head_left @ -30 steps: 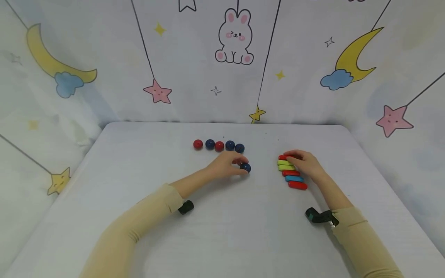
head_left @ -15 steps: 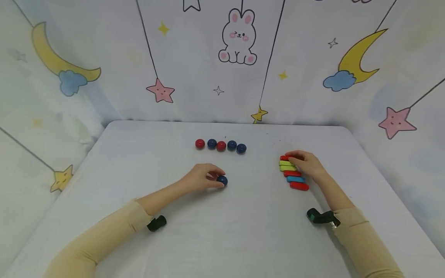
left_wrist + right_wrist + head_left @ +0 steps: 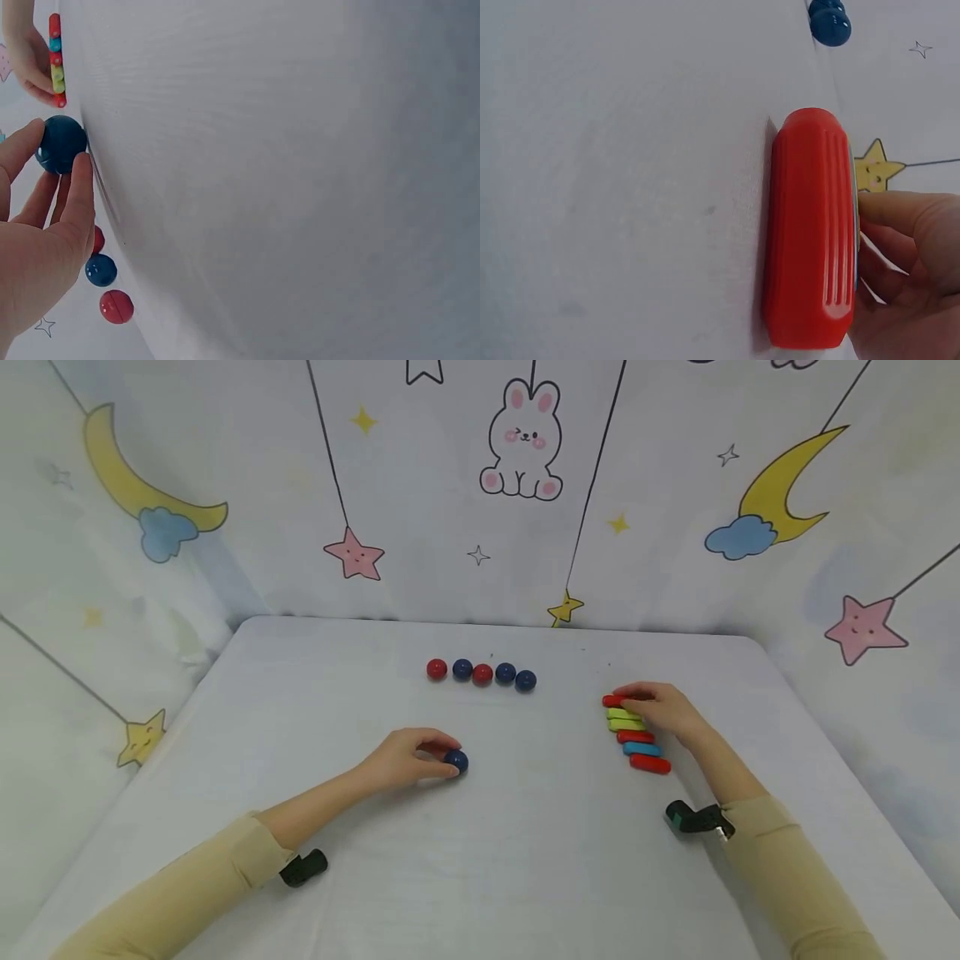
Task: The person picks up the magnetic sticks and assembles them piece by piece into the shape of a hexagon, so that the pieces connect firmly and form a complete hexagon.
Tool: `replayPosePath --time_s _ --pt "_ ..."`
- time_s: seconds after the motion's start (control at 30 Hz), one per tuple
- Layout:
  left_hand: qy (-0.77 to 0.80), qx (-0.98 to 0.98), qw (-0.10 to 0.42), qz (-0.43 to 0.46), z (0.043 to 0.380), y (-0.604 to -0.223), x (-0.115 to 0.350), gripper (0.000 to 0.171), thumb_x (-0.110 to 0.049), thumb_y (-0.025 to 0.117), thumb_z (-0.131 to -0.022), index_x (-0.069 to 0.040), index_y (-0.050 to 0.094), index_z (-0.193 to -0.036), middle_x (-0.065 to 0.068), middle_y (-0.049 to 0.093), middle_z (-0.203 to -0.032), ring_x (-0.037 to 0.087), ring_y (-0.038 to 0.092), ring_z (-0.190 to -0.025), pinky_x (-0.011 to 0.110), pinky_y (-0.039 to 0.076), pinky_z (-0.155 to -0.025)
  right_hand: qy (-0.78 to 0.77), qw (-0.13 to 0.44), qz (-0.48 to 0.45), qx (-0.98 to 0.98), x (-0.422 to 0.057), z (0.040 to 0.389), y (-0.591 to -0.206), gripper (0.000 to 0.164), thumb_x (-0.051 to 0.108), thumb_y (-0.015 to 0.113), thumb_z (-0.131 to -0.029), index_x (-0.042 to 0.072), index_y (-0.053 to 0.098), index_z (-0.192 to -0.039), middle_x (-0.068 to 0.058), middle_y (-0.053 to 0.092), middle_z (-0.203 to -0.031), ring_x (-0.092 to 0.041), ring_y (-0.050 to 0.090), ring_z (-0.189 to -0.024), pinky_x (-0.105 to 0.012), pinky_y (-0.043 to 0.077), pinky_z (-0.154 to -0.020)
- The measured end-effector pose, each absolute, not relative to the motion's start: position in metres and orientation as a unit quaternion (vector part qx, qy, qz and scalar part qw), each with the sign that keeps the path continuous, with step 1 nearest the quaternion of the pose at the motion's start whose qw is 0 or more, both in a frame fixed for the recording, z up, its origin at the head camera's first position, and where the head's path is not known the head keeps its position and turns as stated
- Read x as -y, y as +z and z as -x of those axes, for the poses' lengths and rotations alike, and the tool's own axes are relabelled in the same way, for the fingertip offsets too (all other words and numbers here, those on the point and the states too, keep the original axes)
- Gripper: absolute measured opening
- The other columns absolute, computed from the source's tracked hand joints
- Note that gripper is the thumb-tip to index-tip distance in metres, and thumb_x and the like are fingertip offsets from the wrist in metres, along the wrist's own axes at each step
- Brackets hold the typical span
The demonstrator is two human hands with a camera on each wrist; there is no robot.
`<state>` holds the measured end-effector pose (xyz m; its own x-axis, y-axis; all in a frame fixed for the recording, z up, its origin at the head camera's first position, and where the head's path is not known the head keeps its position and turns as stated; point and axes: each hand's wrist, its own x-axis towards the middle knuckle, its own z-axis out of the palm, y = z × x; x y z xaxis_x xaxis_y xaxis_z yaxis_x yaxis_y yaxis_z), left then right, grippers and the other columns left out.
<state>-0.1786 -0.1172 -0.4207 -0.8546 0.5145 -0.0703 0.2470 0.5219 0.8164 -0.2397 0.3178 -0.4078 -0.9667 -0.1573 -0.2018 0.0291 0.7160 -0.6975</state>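
In the head view my left hand (image 3: 401, 762) pinches a dark blue ball (image 3: 456, 762) between thumb and fingers, left of the table's middle. The left wrist view shows that glossy ball (image 3: 61, 144) at the fingertips. My right hand (image 3: 663, 706) pinches the far red plastic bar (image 3: 613, 701) of a column of short bars, its fingers partly covering it. Nearer me in that column lie yellow-green bars (image 3: 626, 725), a red bar (image 3: 636, 737), a blue bar (image 3: 642, 749) and the nearest red bar (image 3: 650, 764). This ridged nearest bar (image 3: 810, 232) hides the pinched one in the right wrist view.
A row of red balls (image 3: 437, 669) and blue balls (image 3: 526, 681) lies toward the back of the white table (image 3: 495, 860). Behind the table hangs a white cloth (image 3: 420, 585) printed with moons, stars and a rabbit. Dark wrist cameras (image 3: 303, 868) sit at both cuffs.
My left hand has carried the blue ball left and toward me, away from the row. My right hand stays at the far red bar, which has shifted slightly left relative to the other bars.
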Motion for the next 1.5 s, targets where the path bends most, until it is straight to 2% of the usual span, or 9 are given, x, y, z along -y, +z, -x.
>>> replayPosePath --time_s 0.27,0.5,0.73,1.1,1.5 --pt "0.441 -0.856 0.16 -0.218 0.175 -0.42 0.117 0.034 -0.026 0.077 -0.085 -0.015 0.069 -0.116 -0.005 0.067 -0.104 0.013 0.061 -0.096 0.033 0.048 -0.087 -0.335 0.129 0.071 -0.931 -0.298 0.247 -0.405 0.037 0.023 0.058 -0.098 0.004 0.06 -0.129 -0.021 0.057 -0.126 -0.034 0.051 -0.105 -0.037 0.047 -0.082" --pt "0.45 -0.851 0.161 -0.217 0.173 -0.42 0.117 0.034 -0.024 0.078 -0.084 -0.013 0.069 -0.116 -0.004 0.067 -0.104 0.013 0.062 -0.095 0.031 0.05 -0.086 -0.318 0.1 0.162 -0.929 -0.269 0.243 -0.409 0.031 0.011 0.063 -0.094 0.005 0.065 -0.124 -0.018 0.061 -0.121 -0.033 0.057 -0.106 -0.045 0.051 -0.086" --pt "0.459 -0.845 0.167 -0.217 0.17 -0.419 0.117 0.035 -0.026 0.077 -0.085 -0.012 0.069 -0.116 -0.001 0.068 -0.107 0.015 0.063 -0.098 0.031 0.051 -0.087 -0.327 0.086 0.243 -0.909 -0.238 0.231 -0.41 0.029 0.003 0.065 -0.09 0.005 0.068 -0.119 -0.012 0.065 -0.115 -0.03 0.062 -0.105 -0.045 0.051 -0.088" --pt "0.462 -0.843 0.17 -0.217 0.169 -0.419 0.117 0.035 -0.024 0.077 -0.085 -0.011 0.069 -0.116 0.0 0.067 -0.105 0.016 0.063 -0.097 0.03 0.051 -0.086 -0.295 0.113 0.318 -0.894 -0.191 0.214 -0.414 0.03 0.008 0.068 -0.091 0.013 0.068 -0.12 -0.003 0.065 -0.114 -0.02 0.057 -0.104 -0.033 0.051 -0.085" --pt "0.459 -0.843 0.169 -0.224 0.168 -0.417 0.117 0.036 -0.025 0.077 -0.085 -0.01 0.068 -0.116 -0.001 0.068 -0.103 0.015 0.063 -0.096 0.031 0.05 -0.086 -0.293 0.121 0.361 -0.877 -0.156 0.2 -0.412 0.028 0.01 0.07 -0.09 0.014 0.069 -0.118 0.002 0.065 -0.108 -0.014 0.056 -0.096 -0.029 0.049 -0.085"
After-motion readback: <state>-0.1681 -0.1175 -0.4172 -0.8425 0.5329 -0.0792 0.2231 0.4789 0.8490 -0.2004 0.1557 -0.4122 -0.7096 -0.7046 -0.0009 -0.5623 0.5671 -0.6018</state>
